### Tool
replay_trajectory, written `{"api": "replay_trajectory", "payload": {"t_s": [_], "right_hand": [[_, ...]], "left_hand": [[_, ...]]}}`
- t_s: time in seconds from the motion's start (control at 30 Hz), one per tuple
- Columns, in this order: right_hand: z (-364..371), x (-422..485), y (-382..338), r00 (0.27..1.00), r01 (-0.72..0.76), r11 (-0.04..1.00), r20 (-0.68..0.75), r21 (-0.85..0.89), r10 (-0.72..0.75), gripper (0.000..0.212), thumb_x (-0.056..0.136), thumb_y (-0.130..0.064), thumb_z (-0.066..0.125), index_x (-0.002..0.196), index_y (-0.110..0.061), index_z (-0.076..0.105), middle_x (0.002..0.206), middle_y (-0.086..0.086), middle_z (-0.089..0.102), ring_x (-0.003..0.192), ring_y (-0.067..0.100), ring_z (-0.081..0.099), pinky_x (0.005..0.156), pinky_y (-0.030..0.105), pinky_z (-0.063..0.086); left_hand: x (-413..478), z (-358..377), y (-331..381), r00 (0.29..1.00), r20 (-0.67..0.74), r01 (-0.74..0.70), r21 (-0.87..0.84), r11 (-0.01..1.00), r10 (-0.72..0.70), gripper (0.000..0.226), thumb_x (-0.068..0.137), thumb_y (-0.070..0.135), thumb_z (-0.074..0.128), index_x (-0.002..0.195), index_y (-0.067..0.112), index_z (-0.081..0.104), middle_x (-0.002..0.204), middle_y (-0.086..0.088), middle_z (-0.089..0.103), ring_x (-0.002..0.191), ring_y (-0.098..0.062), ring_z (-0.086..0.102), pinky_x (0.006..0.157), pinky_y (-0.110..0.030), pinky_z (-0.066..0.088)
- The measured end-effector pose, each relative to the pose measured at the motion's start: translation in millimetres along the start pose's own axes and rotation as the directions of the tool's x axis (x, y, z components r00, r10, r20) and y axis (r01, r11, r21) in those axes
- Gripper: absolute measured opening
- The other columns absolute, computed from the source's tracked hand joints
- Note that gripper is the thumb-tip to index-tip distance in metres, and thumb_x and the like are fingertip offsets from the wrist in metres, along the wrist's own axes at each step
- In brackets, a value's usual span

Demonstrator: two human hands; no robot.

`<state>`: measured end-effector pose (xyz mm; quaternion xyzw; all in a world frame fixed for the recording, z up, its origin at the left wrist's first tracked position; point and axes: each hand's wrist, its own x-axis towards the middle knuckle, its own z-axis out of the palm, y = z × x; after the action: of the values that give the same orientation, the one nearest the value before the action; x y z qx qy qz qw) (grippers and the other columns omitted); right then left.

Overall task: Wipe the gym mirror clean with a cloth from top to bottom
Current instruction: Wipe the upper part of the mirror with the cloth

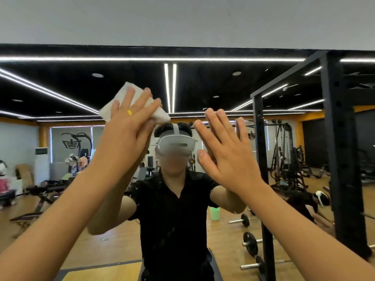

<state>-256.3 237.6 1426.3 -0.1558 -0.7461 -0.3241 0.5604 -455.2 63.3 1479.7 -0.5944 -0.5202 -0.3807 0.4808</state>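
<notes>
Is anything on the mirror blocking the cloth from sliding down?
Nothing visible does. The left hand presses the cloth flat on the mirror; the right hand rests on it off to the side.

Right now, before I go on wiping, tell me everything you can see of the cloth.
The cloth is white, soft-looking and folded into a rough pad, with corners sticking out at the upper left, lower left and right. It lies flat against the mirror, in its upper part but some way below the top edge. The left hand presses it to the glass with spread, straight fingers and covers its middle. Nothing else touches it. I cannot tell whether it is damp or dirty.
</notes>
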Motion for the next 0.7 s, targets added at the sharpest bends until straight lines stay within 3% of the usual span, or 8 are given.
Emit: {"api": "replay_trajectory", "payload": {"t_s": [0.07, 0.13, 0.23, 0.3, 0.4, 0.47, 0.7], "right_hand": [[0.7, 0.0, 0.5, 1.0, 0.002, 1.0, 0.002, 0.011, -0.002, 0.065, 0.105, -0.046, 0.036, 0.165, -0.025, 0.022, 0.173, 0.005, 0.009, 0.16, 0.023, 0.002, 0.127, 0.06, 0.007], [0.1, -0.3, 0.1, 1.0, 0.002, 1.0, 0.006, 0.012, -0.002, 0.065, 0.105, -0.046, 0.036, 0.165, -0.025, 0.021, 0.173, 0.004, 0.008, 0.16, 0.022, 0.001, 0.127, 0.06, 0.008], [-1.0, -0.8, -0.1, 1.0, 0.0, 1.0, 0.019, 0.002, 0.0, 0.064, 0.105, -0.047, 0.033, 0.165, -0.026, 0.021, 0.173, 0.004, 0.007, 0.16, 0.022, 0.0, 0.127, 0.059, 0.006], [-1.0, -0.6, 0.6, 1.0, 0.002, 1.0, 0.025, -0.002, -0.002, 0.064, 0.105, -0.047, 0.032, 0.165, -0.026, 0.02, 0.173, 0.004, 0.007, 0.16, 0.022, 0.0, 0.127, 0.06, 0.007], [-0.6, -0.6, 0.5, 1.0, 0.0, 1.0, 0.018, 0.01, 0.0, 0.065, 0.105, -0.046, 0.035, 0.165, -0.027, 0.019, 0.173, 0.004, 0.008, 0.16, 0.023, 0.002, 0.126, 0.061, 0.01], [-1.1, -0.8, 0.2, 1.0, 0.001, 1.0, 0.009, 0.009, -0.001, 0.065, 0.105, -0.046, 0.035, 0.165, -0.026, 0.02, 0.173, 0.005, 0.009, 0.16, 0.023, 0.003, 0.126, 0.061, 0.01], [-0.5, 0.0, -0.8, 1.0, -0.007, 1.0, 0.002, -0.006, 0.007, 0.064, 0.104, -0.048, 0.033, 0.164, -0.024, 0.026, 0.173, 0.005, 0.012, 0.16, 0.023, 0.005, 0.126, 0.06, 0.009]], "left_hand": [[-27.6, 2.3, 3.2, 1.0, 0.015, 0.01, -0.025, 1.0, -0.009, 0.042, 0.109, 0.029, 0.039, 0.148, 0.022, 0.052, 0.162, -0.004, 0.039, 0.155, -0.018, 0.011, 0.124, -0.059, 0.015], [-44.8, 2.3, 4.6, 0.999, 0.04, 0.039, -0.047, 0.998, -0.037, 0.046, 0.106, 0.033, 0.034, 0.147, 0.025, 0.052, 0.162, -0.001, 0.039, 0.156, -0.019, 0.012, 0.123, -0.063, 0.019], [-35.5, 0.6, 7.2, 0.997, 0.003, 0.071, -0.09, 0.993, -0.071, 0.042, 0.106, 0.02, 0.042, 0.146, 0.028, 0.053, 0.16, 0.006, 0.037, 0.155, -0.013, 0.011, 0.125, -0.061, 0.017], [-10.8, -2.7, 8.6, 0.997, -0.037, 0.07, -0.078, 0.995, -0.073, 0.044, 0.104, 0.013, 0.045, 0.146, 0.026, 0.054, 0.16, 0.005, 0.037, 0.153, -0.011, 0.012, 0.127, -0.054, 0.012], [38.3, -10.7, 6.1, 0.997, -0.05, 0.055, -0.014, 0.998, -0.055, 0.047, 0.104, 0.004, 0.046, 0.148, 0.021, 0.053, 0.162, -0.005, 0.039, 0.156, -0.023, 0.017, 0.124, -0.036, 0.0], [67.9, -19.2, 7.1, 0.995, -0.066, 0.072, -0.013, 0.997, -0.073, 0.046, 0.106, 0.005, 0.045, 0.149, 0.021, 0.052, 0.164, -0.005, 0.036, 0.156, -0.025, 0.014, 0.122, -0.032, -0.003], [59.9, -18.5, 9.3, 0.996, -0.069, 0.06, 0.026, 0.998, -0.058, 0.043, 0.107, 0.009, 0.045, 0.149, 0.019, 0.052, 0.163, -0.011, 0.035, 0.155, -0.036, 0.019, 0.123, -0.053, 0.017]]}}
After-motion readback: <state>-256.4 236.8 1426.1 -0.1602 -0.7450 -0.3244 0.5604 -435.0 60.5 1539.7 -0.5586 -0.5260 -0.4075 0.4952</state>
